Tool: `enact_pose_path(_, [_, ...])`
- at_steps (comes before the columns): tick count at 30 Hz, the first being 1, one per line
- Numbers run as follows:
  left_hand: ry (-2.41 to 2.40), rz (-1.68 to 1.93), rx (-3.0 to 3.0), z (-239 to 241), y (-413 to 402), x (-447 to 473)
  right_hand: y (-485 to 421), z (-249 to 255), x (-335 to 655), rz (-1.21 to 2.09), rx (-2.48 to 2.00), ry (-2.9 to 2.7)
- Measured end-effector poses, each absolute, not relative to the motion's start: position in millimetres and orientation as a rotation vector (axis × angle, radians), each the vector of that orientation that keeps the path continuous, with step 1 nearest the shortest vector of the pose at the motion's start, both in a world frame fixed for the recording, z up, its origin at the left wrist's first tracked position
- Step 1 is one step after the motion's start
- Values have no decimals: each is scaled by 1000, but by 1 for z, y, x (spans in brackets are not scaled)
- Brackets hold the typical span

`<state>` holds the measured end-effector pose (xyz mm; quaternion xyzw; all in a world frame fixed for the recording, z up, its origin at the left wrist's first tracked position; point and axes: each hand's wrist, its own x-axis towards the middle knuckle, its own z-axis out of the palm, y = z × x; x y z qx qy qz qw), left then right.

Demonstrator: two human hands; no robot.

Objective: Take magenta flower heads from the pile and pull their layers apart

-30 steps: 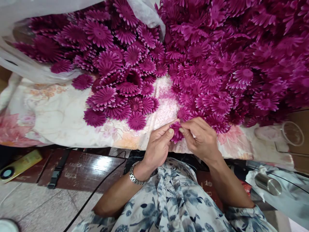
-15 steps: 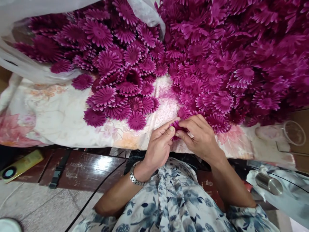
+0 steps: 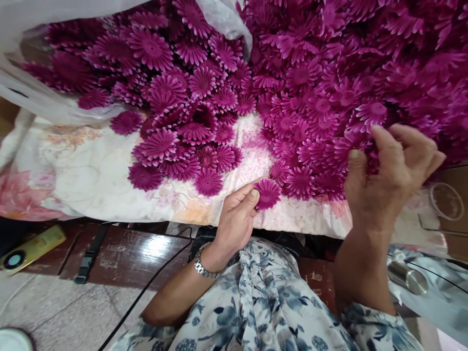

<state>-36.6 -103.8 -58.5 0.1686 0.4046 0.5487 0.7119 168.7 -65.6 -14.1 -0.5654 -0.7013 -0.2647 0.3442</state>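
- Flower piece [image 3: 268,194], magenta and many-petalled, sits near the front edge of the cloth-covered table [image 3: 80,173], its face turned up; whether it touches the cloth I cannot tell. The clock directions below are read from it, with 12 o'clock away from the person.
- Left hand [image 3: 236,210], at 8 o'clock: its grip is narrow, thumb over the near petals, holding the piece by one side and leaving the rest free.
- Right hand [image 3: 389,173], close to 3 o'clock: its grip is wide, thumb and fingers apart over the right heap [image 3: 310,114]. No flower is clearly held there; contact cannot be told.
- Step in hand, as I judge it: one piece is kept steady in the left while the right works at the heap, either fetching or letting go.
- If fetching, the next move calls for a fine pinch on a single flower, since crowded petals could drag neighbours along.
- Left heap [image 3: 171,112], at 10 o'clock, lies partly inside a plastic bag [image 3: 54,111].
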Motion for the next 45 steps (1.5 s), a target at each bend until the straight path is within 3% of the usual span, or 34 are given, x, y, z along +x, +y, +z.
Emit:
enact_pose_path(3, [918, 1200, 362, -56, -102, -34, -71, -16, 155, -525, -1374, -1938])
enact_pose_path(6, [891, 1185, 360, -55, -102, -30, -83, -30, 121, -51, -1155, -2208])
enact_pose_path(9, [854, 1169, 382, -55, -104, -28, -89, -43, 101, 165, -1107, -2268])
enact_pose_path(14, [893, 1198, 430, -59, -106, -29, -87, -40, 106, 189, -1086, -2198])
enact_pose_path(19, [928, 1195, 412, -58, -104, -32, -82, -21, 123, -115, -1170, -1990])
enact_pose_path(25, [896, 1205, 423, -54, -101, -32, -84, -20, 116, 78, -1107, -2152])
enact_pose_path(29, [958, 1190, 375, -55, -101, -32, -82, -20, 116, -115, -1125, -2125])
enact_pose_path(36, [955, 1204, 390, -55, -101, -36, -55, -4, 178, -767, -1475, -1772])
enact_pose_path(41, [937, 1181, 358, -51, -98, -34, -67, -9, 165, -566, -1414, -1840])
enact_pose_path(45, [907, 1163, 325, -47, -97, -29, -84, -26, 119, 31, -1184, -2182])
